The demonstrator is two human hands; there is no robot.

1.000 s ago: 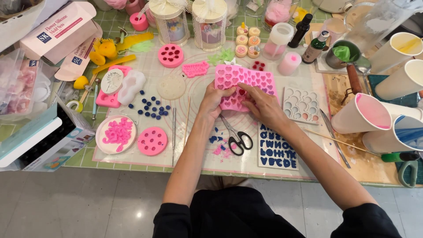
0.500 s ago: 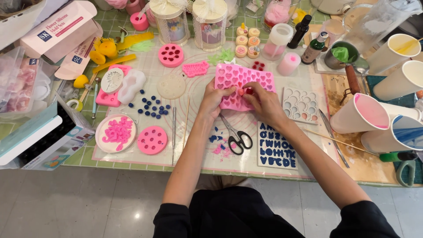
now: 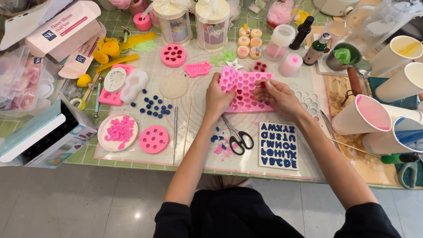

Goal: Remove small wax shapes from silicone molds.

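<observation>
**Item: pink heart mould, in hand**

Mould: mid-desk, above the scissors. Left hand grips its left edge; right hand pinches the right edge (a red piece apparently at the fingertips). Likely light, soft, bendy; best held by the edges.

Pink carton top left, teal-white box below

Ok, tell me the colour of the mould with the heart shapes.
Pink; the heart mould shows best in the head view, held by both hands.
</observation>
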